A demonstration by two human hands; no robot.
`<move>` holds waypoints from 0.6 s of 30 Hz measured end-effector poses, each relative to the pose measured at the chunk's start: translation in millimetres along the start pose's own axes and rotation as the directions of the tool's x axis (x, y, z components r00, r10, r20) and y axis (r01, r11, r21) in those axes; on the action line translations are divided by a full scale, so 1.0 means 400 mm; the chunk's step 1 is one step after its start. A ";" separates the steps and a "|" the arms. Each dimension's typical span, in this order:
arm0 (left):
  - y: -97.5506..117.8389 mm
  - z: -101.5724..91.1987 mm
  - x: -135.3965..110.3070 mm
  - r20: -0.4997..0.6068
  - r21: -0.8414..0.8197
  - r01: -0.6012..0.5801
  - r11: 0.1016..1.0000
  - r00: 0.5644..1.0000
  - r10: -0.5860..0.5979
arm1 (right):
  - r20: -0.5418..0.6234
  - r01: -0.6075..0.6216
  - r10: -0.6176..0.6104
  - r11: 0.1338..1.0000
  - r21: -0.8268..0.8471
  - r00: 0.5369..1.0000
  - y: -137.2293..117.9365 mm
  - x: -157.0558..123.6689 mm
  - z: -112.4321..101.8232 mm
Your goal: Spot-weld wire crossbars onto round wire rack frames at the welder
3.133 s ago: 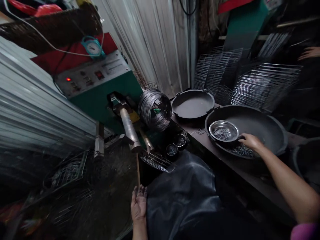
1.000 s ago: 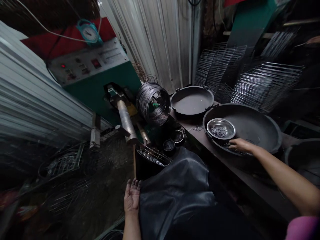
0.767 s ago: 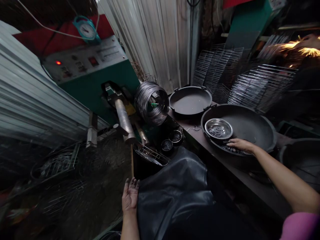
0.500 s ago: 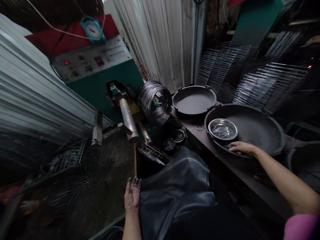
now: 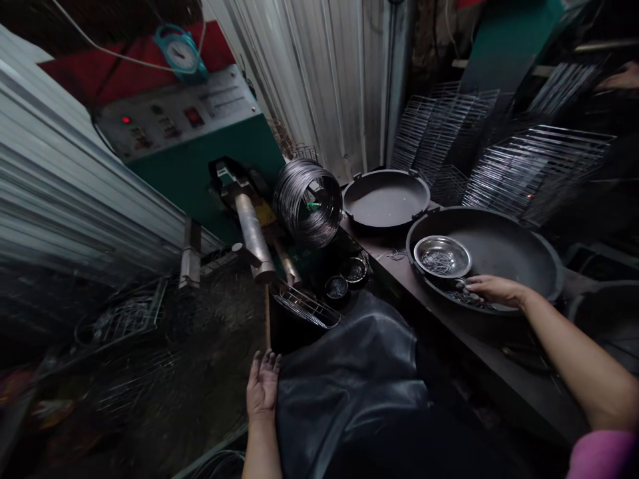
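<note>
My right hand (image 5: 494, 291) is over the near side of a large round dark pan (image 5: 539, 259), fingers pinched on short wire pieces at their tips; exactly how many is too dark to tell. More loose wire pieces (image 5: 456, 295) lie in the pan below the fingertips. Just beyond them, a shiny metal bowl (image 5: 462, 249) stands inside the pan with bent wire bits in it. My left hand (image 5: 263, 386) rests palm up and open at the left edge of the dark apron (image 5: 349, 372) on my lap, holding nothing.
A green machine (image 5: 200, 159) with cylindrical metal arms (image 5: 252, 229) stands ahead left, a wire rack (image 5: 309, 307) below them. Beside it are a wire coil (image 5: 304, 206) and a smaller pan (image 5: 387, 199). Wire grids (image 5: 539, 166) stack at right; another person's hand (image 5: 622, 78) shows beyond.
My right hand has lifted slightly and moved a little right in the pan, uncovering wire pieces below. My left hand stays open in place. The view has shifted slightly.
</note>
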State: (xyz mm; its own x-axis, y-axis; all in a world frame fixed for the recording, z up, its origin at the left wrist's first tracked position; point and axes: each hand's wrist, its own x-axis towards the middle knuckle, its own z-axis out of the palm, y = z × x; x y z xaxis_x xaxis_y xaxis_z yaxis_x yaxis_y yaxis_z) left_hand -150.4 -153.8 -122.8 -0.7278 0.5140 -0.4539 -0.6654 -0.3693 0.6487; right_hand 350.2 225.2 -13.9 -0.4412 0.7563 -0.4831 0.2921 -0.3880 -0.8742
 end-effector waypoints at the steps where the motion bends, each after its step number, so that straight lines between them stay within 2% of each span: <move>1: -0.001 -0.003 0.002 0.009 0.003 -0.007 1.000 1.000 0.007 | 0.020 -0.026 0.025 0.999 0.042 1.000 -0.013 -0.007 0.005; 3: -0.004 -0.004 0.006 0.030 0.011 -0.022 1.000 0.999 0.021 | 0.060 -0.070 0.063 0.990 0.122 0.996 -0.044 -0.023 0.029; 5: -0.007 0.001 0.005 0.043 0.016 -0.037 0.999 0.998 0.036 | 0.068 -0.041 0.028 0.981 0.189 0.997 -0.075 -0.038 0.079; 9: -0.012 0.026 -0.012 0.052 -0.013 -0.049 0.999 0.997 0.049 | 0.226 -0.053 0.009 0.981 0.189 0.974 -0.089 -0.054 0.255; 12: -0.011 0.037 -0.028 0.057 -0.043 -0.070 0.997 0.996 0.072 | 0.357 -0.117 0.076 0.989 0.094 0.931 -0.039 -0.047 0.405; 14: -0.007 0.034 -0.037 0.062 -0.048 -0.089 0.995 0.994 0.092 | 0.397 -0.150 0.138 0.989 0.000 0.907 0.010 -0.035 0.479; 16: -0.001 0.027 -0.043 0.067 -0.042 -0.096 0.995 0.993 0.098 | 0.403 -0.159 0.176 0.984 -0.075 0.898 0.053 -0.020 0.523; 18: 0.006 0.021 -0.047 0.074 -0.034 -0.091 0.995 0.993 0.093 | 0.401 -0.143 0.174 0.984 -0.107 0.900 0.079 -0.008 0.542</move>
State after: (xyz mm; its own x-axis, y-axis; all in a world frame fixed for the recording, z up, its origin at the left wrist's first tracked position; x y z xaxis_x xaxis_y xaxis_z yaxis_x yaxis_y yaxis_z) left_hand -136.9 -158.0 -107.4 -0.7726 0.5328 -0.3451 -0.6016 -0.4409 0.6661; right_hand 176.8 96.4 -50.7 -0.6858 0.4017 -0.6069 0.4415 -0.4334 -0.7857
